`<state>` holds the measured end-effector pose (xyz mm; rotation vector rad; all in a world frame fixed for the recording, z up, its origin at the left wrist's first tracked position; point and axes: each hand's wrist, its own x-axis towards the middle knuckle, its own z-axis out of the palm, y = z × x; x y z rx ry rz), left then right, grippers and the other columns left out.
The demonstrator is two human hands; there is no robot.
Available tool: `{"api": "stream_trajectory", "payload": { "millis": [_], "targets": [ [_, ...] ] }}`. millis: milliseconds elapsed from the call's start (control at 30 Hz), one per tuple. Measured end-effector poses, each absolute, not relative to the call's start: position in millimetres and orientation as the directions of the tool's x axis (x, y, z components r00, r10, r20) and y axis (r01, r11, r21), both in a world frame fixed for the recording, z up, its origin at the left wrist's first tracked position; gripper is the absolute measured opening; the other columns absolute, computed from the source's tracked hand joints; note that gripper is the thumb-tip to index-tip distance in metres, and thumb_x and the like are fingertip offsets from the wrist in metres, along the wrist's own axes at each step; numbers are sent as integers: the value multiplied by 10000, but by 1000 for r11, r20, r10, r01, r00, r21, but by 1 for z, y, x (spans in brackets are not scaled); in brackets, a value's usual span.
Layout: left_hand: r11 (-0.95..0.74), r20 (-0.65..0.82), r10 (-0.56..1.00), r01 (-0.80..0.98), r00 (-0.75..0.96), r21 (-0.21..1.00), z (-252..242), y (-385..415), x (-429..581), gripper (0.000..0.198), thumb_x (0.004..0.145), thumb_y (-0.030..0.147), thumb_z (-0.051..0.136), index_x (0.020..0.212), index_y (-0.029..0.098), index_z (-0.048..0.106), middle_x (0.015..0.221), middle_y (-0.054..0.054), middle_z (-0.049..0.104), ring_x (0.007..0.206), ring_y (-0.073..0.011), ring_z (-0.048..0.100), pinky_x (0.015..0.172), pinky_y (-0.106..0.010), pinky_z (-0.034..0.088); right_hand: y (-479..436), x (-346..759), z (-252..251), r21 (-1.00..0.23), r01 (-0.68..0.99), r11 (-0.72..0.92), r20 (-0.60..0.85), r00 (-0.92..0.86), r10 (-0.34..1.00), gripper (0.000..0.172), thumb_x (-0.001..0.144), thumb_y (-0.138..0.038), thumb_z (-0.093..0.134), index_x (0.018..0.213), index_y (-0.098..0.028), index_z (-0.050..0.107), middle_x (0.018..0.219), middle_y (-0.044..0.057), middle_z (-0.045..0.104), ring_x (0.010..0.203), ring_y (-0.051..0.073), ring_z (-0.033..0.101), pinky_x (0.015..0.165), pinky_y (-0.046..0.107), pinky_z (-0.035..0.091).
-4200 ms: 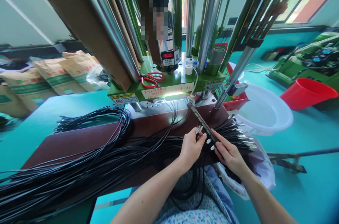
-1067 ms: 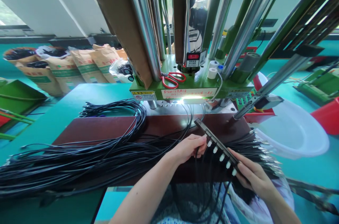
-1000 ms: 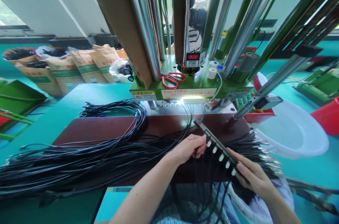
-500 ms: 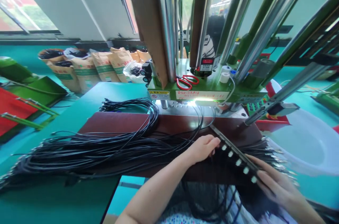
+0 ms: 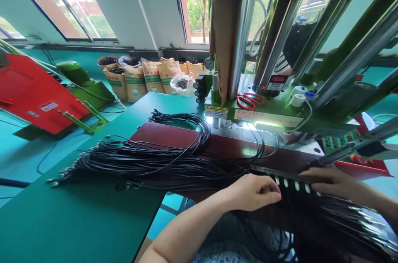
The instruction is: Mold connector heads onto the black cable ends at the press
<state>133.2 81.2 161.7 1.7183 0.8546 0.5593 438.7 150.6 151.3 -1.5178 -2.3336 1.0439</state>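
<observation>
A long, narrow metal bar (image 5: 264, 169) lies across the brown board, with a row of small whitish cable ends (image 5: 297, 186) along its near side. Its right end is in my right hand (image 5: 332, 182), fingers over the top. Just in front of the bar is my left hand (image 5: 251, 192), its fingers curled and thumb and forefinger close together; whatever may be between them is hidden. Dark cables hang below the bar toward my lap. To the left, a thick bundle of black cables (image 5: 161, 163) spreads over the board. More cables with shiny ends (image 5: 370, 225) lie at the right.
A green press (image 5: 270, 120) with upright steel columns stands behind the board. Red-handled scissors (image 5: 249, 101) rest on its ledge. Green tabletop (image 5: 77, 221) extends left. Paper sacks (image 5: 152, 77) line the wall, and a red machine (image 5: 40, 93) stands far left.
My view has turned, shifting the scene. The bar now lies flatter across the board, in front of the press. My left hand has moved off the bar's far end to its near side.
</observation>
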Motion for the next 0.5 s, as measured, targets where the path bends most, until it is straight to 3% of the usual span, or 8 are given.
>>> {"api": "stream_trajectory", "payload": {
  "millis": [100, 267, 400, 500],
  "targets": [
    [-146, 8, 819, 195, 574, 970, 164, 87, 119, 208, 795, 305, 505, 888, 169, 632, 595, 43, 496, 552, -72, 445, 526, -185, 317, 170, 417, 150, -642, 683, 348, -302, -642, 704, 337, 773, -472, 572, 1030, -287, 685, 1054, 85, 604, 1003, 262, 557, 883, 352, 433],
    [-35, 13, 945, 60, 326, 998, 155, 119, 102, 196, 785, 314, 510, 787, 139, 597, 545, 46, 451, 477, -59, 399, 466, -187, 300, 171, 415, 130, -589, 688, 424, -212, -637, 741, 291, 755, -426, 615, 968, -249, 703, 1123, 90, 565, 1119, 289, 474, 992, 414, 336],
    [144, -134, 987, -129, 88, 981, 139, 155, 106, 169, 737, 263, 571, 860, 147, 558, 620, 40, 477, 469, -53, 418, 432, -178, 314, 164, 423, 124, -676, 671, 304, -154, -532, 833, 344, 771, -450, 593, 1018, -224, 675, 1130, 87, 596, 1100, 277, 506, 970, 399, 369],
    [316, -308, 948, -322, 77, 893, 129, 180, 121, 251, 692, 242, 648, 904, 158, 543, 740, 6, 533, 621, -77, 521, 531, -172, 398, 162, 428, 120, -755, 640, 141, -123, -350, 929, 379, 778, -474, 566, 1027, -202, 656, 1014, 76, 661, 980, 259, 585, 896, 377, 427]
  ]
}}
